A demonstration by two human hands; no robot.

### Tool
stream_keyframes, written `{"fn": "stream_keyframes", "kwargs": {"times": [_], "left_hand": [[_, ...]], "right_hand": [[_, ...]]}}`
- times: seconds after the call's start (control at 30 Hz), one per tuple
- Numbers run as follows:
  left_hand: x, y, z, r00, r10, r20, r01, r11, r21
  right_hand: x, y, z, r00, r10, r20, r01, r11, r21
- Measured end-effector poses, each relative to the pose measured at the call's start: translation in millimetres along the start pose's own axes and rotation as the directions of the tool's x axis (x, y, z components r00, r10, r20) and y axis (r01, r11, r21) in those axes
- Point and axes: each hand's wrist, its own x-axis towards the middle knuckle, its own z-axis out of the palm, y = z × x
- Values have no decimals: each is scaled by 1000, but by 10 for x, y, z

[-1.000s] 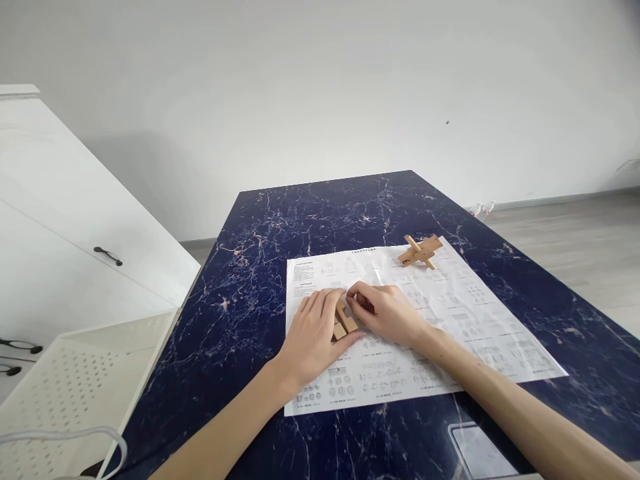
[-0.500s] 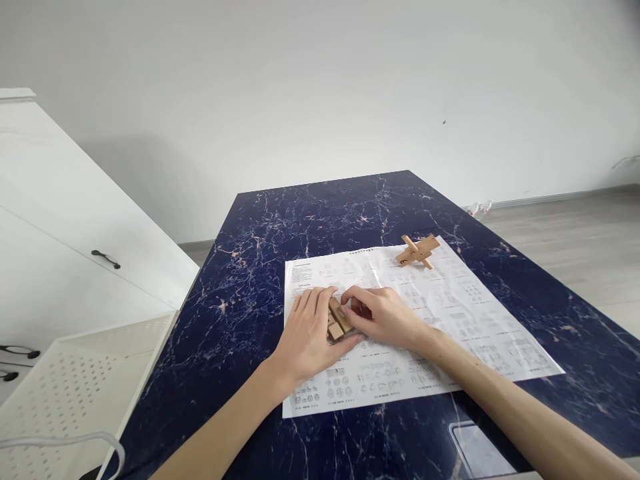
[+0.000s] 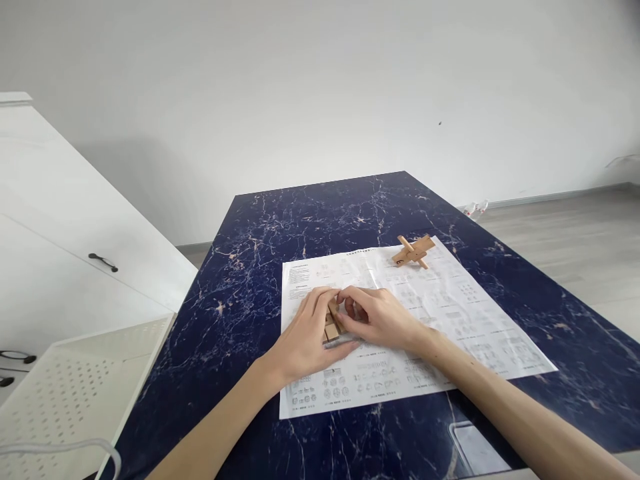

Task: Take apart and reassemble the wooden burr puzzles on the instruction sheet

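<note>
A small wooden block puzzle (image 3: 332, 331) of fitted pale pieces rests on a printed paper sheet (image 3: 440, 333), partly covered by my fingers. Around its left side curves my left hand (image 3: 303, 343), fingers bent over the far end and thumb stretched along the near side. My right hand (image 3: 385, 318) has its fingers curled and its thumb and fingertips pressed against the puzzle's right side. The fingertips of both hands almost meet at the far end. Whether the right hand pinches a single piece is hidden.
A crossed wooden puzzle (image 3: 413, 251) sits on the sheet's far right corner. The dark blue marbled table (image 3: 300, 227) carries a glassy phone-like object (image 3: 477, 450) at the near edge. A white cabinet (image 3: 75, 213) and a perforated white panel (image 3: 65, 393) flank the left side.
My right fingertips have shifted left over the puzzle, towards my left fingers. Less of the puzzle shows between the hands. The whole view has shifted slightly.
</note>
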Motion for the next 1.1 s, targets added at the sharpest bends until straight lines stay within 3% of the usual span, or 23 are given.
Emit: {"fn": "stream_keyframes", "kwargs": {"times": [0.2, 0.63, 0.9, 1.1], "left_hand": [[10, -40, -67, 1000, 24, 20, -25, 998, 62], [51, -229, -295, 996, 83, 40, -88, 987, 132], [68, -303, -293, 999, -31, -13, 33, 986, 165], [66, -339, -269, 999, -29, -46, 35, 988, 149]], "right_hand": [[5, -13, -26, 999, -30, -35, 30, 999, 16], [14, -23, -105, 996, -57, 74, 55, 998, 27], [16, -19, -125, 986, -33, 162, 37, 999, -20], [14, 7, -107, 987, 4, 158, 1, 1000, -30]]}}
